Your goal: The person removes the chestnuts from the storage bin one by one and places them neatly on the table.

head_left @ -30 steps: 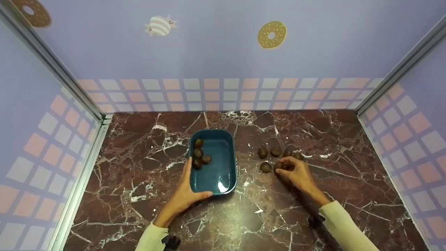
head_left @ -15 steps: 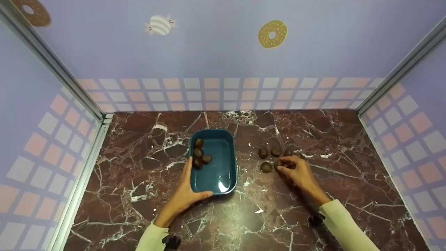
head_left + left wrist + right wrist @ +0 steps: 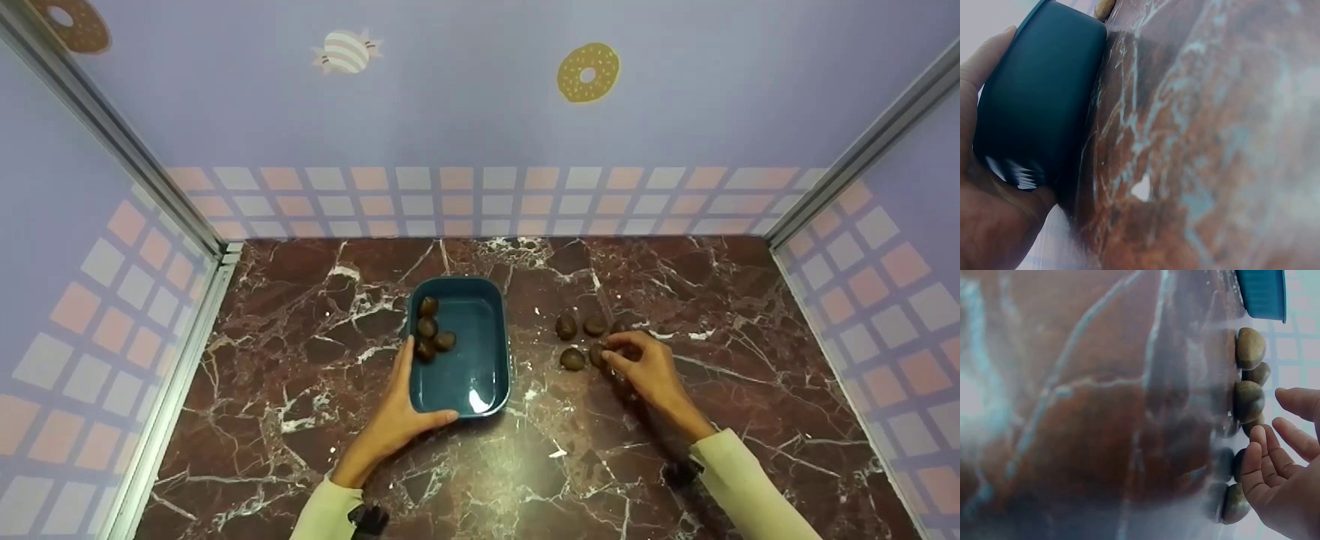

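Observation:
A dark teal rectangular dish [image 3: 469, 382] sits left of centre in the head view. Several smooth brown, pebble-like round objects [image 3: 427, 328] lie along its left side. My left hand [image 3: 401, 420] rests against the dish's near-left corner, fingers straight along the left wall and thumb along the near wall. More brown pebble-like objects [image 3: 566, 326] lie to the right on the table. My right hand [image 3: 649, 371] is beside one of them [image 3: 598, 355]; in the right wrist view, thumb and forefinger are spread apart, with a gap to the nearest pebble-like object [image 3: 1249, 402]. The hand partly hides others.
Everything stands on a dark red marbled tabletop [image 3: 525, 480] with white veins. A lilac wall [image 3: 480, 112] with pink and white squares rises behind, and similar panels [image 3: 885, 300] close off both sides.
My right hand has drawn slightly to the right, its fingertips no longer over the pebble-like object they were touching. The left hand and the dish stay where they were.

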A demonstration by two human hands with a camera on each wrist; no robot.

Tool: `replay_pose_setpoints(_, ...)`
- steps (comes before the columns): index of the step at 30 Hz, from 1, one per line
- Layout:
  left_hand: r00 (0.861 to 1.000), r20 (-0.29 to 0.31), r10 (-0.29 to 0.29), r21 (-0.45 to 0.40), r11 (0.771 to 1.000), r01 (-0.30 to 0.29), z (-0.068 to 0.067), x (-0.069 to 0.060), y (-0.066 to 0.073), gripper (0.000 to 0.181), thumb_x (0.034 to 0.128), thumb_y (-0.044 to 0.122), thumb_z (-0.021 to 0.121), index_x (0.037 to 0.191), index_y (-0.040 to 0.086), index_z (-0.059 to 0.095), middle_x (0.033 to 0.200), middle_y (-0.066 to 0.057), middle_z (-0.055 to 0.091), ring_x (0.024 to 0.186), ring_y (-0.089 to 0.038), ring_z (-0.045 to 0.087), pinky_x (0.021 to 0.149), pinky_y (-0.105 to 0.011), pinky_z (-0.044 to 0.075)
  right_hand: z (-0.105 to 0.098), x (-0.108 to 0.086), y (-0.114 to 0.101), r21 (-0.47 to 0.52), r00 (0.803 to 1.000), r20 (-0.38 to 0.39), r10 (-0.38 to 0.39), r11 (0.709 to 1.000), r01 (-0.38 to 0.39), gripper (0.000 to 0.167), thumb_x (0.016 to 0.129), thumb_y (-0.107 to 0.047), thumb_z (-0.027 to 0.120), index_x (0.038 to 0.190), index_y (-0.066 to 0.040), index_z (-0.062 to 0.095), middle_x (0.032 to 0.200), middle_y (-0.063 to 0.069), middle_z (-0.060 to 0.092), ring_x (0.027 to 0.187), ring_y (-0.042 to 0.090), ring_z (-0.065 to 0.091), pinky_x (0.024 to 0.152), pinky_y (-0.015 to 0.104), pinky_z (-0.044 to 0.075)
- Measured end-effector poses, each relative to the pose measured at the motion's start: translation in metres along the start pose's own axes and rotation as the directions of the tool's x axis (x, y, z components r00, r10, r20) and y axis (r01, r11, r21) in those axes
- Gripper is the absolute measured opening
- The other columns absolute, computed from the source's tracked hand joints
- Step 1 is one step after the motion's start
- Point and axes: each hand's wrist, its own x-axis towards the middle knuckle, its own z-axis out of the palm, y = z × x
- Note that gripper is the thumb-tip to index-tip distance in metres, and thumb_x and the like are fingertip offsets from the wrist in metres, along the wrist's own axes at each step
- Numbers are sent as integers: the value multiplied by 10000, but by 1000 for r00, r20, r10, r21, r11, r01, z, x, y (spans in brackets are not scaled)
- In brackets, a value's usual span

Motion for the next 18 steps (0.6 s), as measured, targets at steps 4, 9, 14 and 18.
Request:
replay_pose_setpoints(4, 1000, -4, 1, 16, 1000, -1, -1, 0, -1, 1467, 776, 359, 1032, 1792, 240, -19, 1840, -197, -75, 1683, -439, -18, 1294, -728, 80, 0, 0, -10, -29, 999, 11, -36, 999, 36, 253, 908, -14, 894, 1145, 27, 816, 995, 136, 790, 869, 231, 710, 766, 189, 525)
replay_pose_setpoints(9, 1000, -11, -5, 19, 1000, 6, -1, -2, -1, 1466, 777, 384, 1029, 1793, 246, -19, 1839, -201, -79, 1683, -442, -14, 1293, -731, 98, 2, 1, -24, -33, 995, 37, -89, 995, 90, 261, 904, -3, 892, 1150, 36, 814, 1002, 157, 782, 866, 215, 706, 777, 237, 546)
replay_pose_setpoints(14, 1000, 1, -1, 28, 1000, 1, -1, -1, -2, 1485, 770, 393, 1033, 1790, 200, -29, 1837, -206, -89, 1683, -448, -15, 1290, -737, 103, 8, 4, -34, -12, 988, 47, -146, 989, 147, 244, 893, 19, 892, 1125, 32, 818, 995, 193, 778, 832, 165, 693, 761, 274, 573)
replay_pose_setpoints(18, 1000, 29, -1, 23, 1000, 0, -2, -1, -1, 1517, 760, 404, 1037, 1784, 180, -60, 1834, -205, -115, 1681, -446, -59, 1288, -742, 87, 16, 6, -42, 8, 981, 68, -183, 983, 182, 239, 892, 32, 888, 1119, 36, 812, 1008, 219, 774, 838, 203, 718, 762, 236, 579)
